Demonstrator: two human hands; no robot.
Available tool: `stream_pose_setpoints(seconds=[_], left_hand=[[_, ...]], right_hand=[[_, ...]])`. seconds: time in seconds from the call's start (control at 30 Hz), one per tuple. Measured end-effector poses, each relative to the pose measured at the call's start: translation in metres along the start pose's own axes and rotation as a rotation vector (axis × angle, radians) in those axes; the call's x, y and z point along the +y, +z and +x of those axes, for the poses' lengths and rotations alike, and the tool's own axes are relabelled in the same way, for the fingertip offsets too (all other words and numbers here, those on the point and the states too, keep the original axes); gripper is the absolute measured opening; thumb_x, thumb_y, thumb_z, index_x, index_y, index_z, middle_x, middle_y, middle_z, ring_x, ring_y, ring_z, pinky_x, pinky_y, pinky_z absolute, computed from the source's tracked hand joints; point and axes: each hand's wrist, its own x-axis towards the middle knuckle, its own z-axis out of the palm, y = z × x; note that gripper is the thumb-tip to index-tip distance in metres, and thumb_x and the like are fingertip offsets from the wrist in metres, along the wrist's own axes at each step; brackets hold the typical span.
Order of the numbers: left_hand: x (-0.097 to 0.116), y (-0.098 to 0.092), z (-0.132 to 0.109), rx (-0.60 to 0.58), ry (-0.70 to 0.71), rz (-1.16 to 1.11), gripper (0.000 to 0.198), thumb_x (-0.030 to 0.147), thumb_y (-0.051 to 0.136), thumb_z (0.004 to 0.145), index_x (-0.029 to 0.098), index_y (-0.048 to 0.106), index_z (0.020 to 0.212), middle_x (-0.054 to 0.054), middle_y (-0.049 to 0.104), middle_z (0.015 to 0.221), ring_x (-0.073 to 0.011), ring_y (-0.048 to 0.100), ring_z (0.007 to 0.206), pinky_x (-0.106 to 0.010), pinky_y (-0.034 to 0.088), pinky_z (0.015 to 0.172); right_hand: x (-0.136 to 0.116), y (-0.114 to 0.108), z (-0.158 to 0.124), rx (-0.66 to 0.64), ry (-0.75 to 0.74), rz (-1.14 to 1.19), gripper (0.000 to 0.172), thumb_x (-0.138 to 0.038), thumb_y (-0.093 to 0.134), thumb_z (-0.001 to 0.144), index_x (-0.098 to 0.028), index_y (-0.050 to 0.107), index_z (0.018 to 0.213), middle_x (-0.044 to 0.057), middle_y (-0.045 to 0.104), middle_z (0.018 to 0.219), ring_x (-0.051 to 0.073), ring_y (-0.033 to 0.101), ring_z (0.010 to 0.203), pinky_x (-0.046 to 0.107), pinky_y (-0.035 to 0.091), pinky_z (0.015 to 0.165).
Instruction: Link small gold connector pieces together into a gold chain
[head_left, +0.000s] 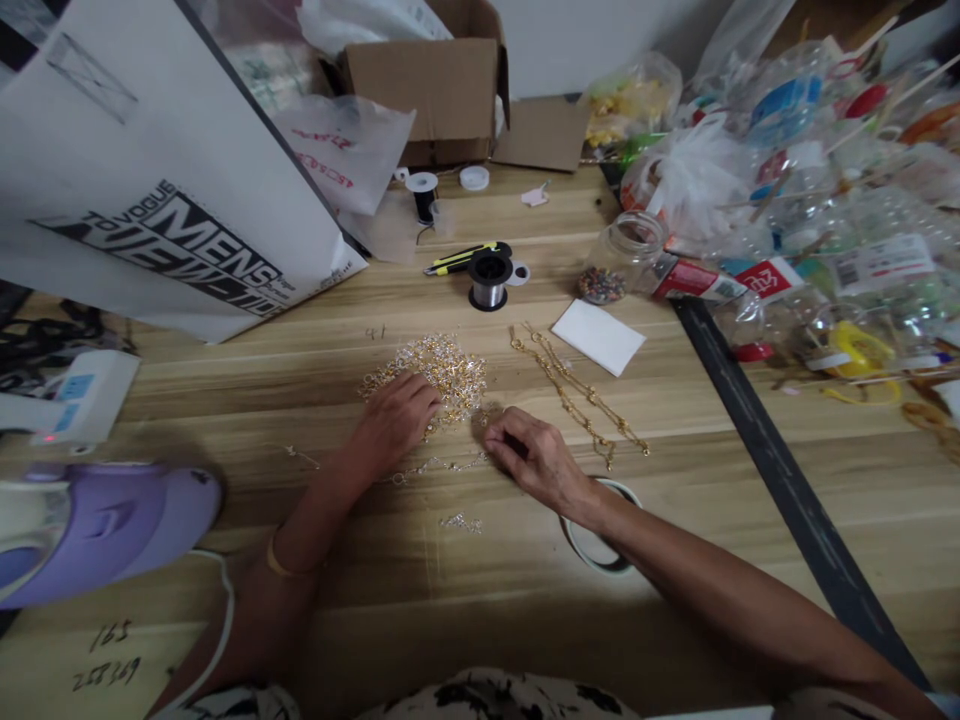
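My left hand point(405, 415) rests at the lower left edge of a loose pile of small gold and silver pieces point(457, 370). Its fingers are bent and together, with the tips hidden from me. Close to the pile's lower right, my right hand point(529, 452) is closed in a pinch on the end of a thin silver beaded chain point(452, 466). That chain runs left across the table toward my left wrist. A small cluster of silver pieces point(461, 523) lies nearer to me. Gold beaded chains point(574, 395) are stretched out to the right of the pile.
Behind the pile are a wire spool point(489, 282), a yellow-black utility knife point(465, 258) and a bead jar point(602, 280). White folded paper point(598, 336) lies right. A tape roll point(577, 545) sits under my right forearm. A purple iron point(112, 525) stands left; plastic bottles point(847, 230) crowd the right.
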Motion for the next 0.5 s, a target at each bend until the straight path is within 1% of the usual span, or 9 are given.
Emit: stream_pose_setpoints(seconds=[0.27, 0.5], left_hand=[[-0.0006, 0.0001, 0.0002, -0.016, -0.007, -0.008, 0.025, 0.020, 0.039, 0.094, 0.015, 0.059, 0.080, -0.007, 0.057, 0.080, -0.0204, 0.050, 0.084, -0.035, 0.044, 0.080], [-0.0010, 0.0002, -0.0002, -0.031, 0.016, 0.062, 0.024, 0.021, 0.040, 0.093, 0.015, 0.059, 0.079, -0.007, 0.057, 0.080, -0.0207, 0.050, 0.084, -0.035, 0.044, 0.080]], right_hand=[[0.0005, 0.0002, -0.0001, -0.001, -0.011, 0.007, 0.011, -0.015, 0.049, 0.087, -0.018, 0.056, 0.079, 0.003, 0.056, 0.076, 0.014, 0.052, 0.068, 0.025, 0.041, 0.064], [0.0003, 0.0003, 0.0000, 0.004, -0.006, 0.007, 0.010, -0.012, 0.051, 0.086, -0.018, 0.055, 0.079, 0.002, 0.056, 0.076, 0.014, 0.052, 0.069, 0.024, 0.040, 0.065]])
